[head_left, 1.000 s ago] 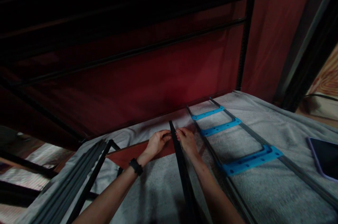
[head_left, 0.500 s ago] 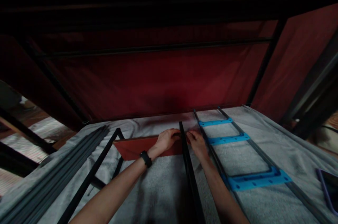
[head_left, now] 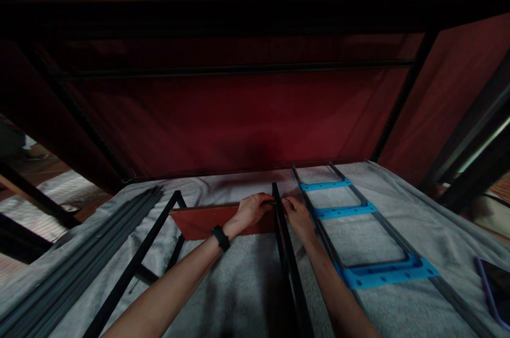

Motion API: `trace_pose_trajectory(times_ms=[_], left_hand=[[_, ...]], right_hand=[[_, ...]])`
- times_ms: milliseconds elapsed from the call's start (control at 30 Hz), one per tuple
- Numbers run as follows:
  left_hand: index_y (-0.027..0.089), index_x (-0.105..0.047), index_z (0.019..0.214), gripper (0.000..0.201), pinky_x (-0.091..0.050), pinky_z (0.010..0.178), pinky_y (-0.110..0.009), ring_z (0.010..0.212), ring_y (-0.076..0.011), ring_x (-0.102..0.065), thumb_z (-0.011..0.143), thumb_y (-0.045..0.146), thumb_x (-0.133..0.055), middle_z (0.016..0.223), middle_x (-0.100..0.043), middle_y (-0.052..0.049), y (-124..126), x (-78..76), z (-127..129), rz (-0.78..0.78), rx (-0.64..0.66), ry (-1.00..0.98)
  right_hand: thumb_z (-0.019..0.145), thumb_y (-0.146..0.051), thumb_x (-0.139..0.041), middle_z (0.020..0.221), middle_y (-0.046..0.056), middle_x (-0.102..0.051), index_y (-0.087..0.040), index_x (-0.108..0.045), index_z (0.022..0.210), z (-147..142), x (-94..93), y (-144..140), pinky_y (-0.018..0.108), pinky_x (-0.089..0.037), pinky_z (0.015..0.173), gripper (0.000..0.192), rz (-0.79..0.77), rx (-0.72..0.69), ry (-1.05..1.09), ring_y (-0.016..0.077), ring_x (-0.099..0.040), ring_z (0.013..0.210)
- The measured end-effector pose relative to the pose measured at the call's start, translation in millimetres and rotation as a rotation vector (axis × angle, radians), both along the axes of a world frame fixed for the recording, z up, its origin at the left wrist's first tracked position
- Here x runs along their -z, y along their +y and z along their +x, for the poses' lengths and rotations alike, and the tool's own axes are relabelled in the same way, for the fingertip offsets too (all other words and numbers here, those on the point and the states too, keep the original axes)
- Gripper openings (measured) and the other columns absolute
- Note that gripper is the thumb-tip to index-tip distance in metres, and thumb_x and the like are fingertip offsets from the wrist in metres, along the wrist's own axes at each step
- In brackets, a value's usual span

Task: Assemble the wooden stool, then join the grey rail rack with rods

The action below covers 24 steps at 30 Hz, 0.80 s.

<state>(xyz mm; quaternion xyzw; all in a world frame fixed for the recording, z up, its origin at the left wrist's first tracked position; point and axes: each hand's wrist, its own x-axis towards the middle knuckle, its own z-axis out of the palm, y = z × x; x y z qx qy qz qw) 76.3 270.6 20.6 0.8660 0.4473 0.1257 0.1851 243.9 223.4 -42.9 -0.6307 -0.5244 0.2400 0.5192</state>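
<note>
A reddish-brown board (head_left: 207, 221) spans between two black metal side frames, the left frame (head_left: 143, 253) and the right frame (head_left: 290, 269). My left hand (head_left: 254, 209), with a dark watch on its wrist, is at the board's right end, fingers bent and pinched against the inner face of the right frame. On the outer side of that frame, my right hand (head_left: 295, 212) has its fingers curled close to the same spot. Whatever small part the fingertips hold is too small and dark to make out.
Right of my arm lies a ladder-like rack of grey tubes with blue plastic crosspieces (head_left: 390, 273). Several loose grey tubes (head_left: 91, 258) are bundled at the left. A phone (head_left: 496, 285) lies at the right edge. Grey cloth (head_left: 243, 285) covers the surface; a red panel (head_left: 255, 120) stands behind.
The view has shifted very slightly. Both hands stay at the right frame, with only small finger movement.
</note>
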Motion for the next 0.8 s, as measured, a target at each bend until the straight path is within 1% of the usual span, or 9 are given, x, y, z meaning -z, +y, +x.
trace_pose_trajectory(times_ms=[133,233,300,400,500,600,700,800], left_hand=[[0.027,-0.072,0.120,0.034,-0.048,0.093,-0.030,0.106,-0.0234,-0.067,0.091,0.029,-0.055,0.119,-0.073,-0.003,-0.7,-0.7,-1.9,-0.011,0.009,-0.016],[0.025,-0.071,0.120,0.034,-0.048,0.093,-0.030,0.109,-0.0235,-0.066,0.091,0.029,-0.055,0.119,-0.073,-0.003,-1.2,-1.1,-3.7,-0.017,0.003,-0.013],[0.024,-0.072,0.119,0.033,-0.048,0.093,-0.030,0.109,-0.0236,-0.066,0.090,0.030,-0.056,0.119,-0.073,-0.003,-0.5,-1.0,-4.6,-0.017,0.007,-0.018],[0.023,-0.074,0.115,0.032,-0.050,0.088,-0.028,0.102,-0.0228,-0.068,0.089,0.031,-0.058,0.113,-0.075,-0.004,2.2,0.3,-5.2,-0.033,0.012,-0.059],[0.020,-0.076,0.112,0.032,-0.051,0.082,-0.027,0.094,-0.0220,-0.069,0.086,0.030,-0.059,0.102,-0.077,-0.004,4.9,2.3,-5.0,-0.081,0.015,-0.119],[0.020,-0.076,0.111,0.032,-0.052,0.081,-0.028,0.091,-0.0219,-0.069,0.085,0.029,-0.060,0.095,-0.077,-0.003,5.9,4.4,-4.8,-0.100,0.003,-0.149],[0.021,-0.075,0.111,0.032,-0.052,0.081,-0.028,0.092,-0.0221,-0.069,0.085,0.029,-0.060,0.094,-0.077,-0.002,5.6,7.0,-4.9,-0.082,-0.008,-0.145],[0.021,-0.075,0.111,0.030,-0.051,0.083,-0.028,0.094,-0.0217,-0.069,0.087,0.028,-0.059,0.099,-0.076,-0.003,4.5,9.2,-4.8,-0.042,0.002,-0.124]], right_hand=[[0.093,-0.042,-0.044,0.082,0.008,-0.071,-0.021,-0.070,0.085,-4.0,2.4,-1.5,0.035,-0.049,0.077,0.035,-0.015,0.030,-0.122,0.0252,-0.067,0.079],[0.096,-0.037,-0.042,0.086,0.008,-0.072,-0.021,-0.070,0.089,-8.7,5.0,-2.8,0.032,-0.048,0.078,0.033,-0.005,0.071,-0.188,0.0228,-0.067,0.083],[0.098,-0.037,-0.040,0.086,0.007,-0.072,-0.021,-0.068,0.090,-10.6,5.5,-2.6,0.030,-0.048,0.076,0.033,0.009,0.052,-0.200,0.0214,-0.067,0.082],[0.099,-0.036,-0.042,0.085,0.007,-0.072,-0.021,-0.067,0.086,-10.0,5.2,-0.8,0.030,-0.047,0.075,0.032,0.013,0.035,-0.212,0.0212,-0.066,0.080],[0.099,-0.036,-0.043,0.083,0.006,-0.072,-0.022,-0.067,0.083,-6.4,5.4,1.5,0.028,-0.046,0.073,0.032,0.008,-0.008,-0.248,0.0197,-0.066,0.079],[0.100,-0.037,-0.043,0.081,0.005,-0.072,-0.022,-0.068,0.082,-3.0,6.5,3.3,0.026,-0.045,0.072,0.034,-0.004,-0.037,-0.278,0.0180,-0.066,0.078],[0.101,-0.041,-0.043,0.078,0.004,-0.071,-0.023,-0.067,0.078,-2.5,7.5,5.2,0.026,-0.045,0.069,0.038,-0.020,-0.033,-0.272,0.0171,-0.066,0.074],[0.102,-0.042,-0.038,0.075,0.004,-0.071,-0.022,-0.068,0.076,-4.8,8.7,7.2,0.026,-0.044,0.065,0.045,-0.001,-0.019,-0.248,0.0171,-0.065,0.069]])
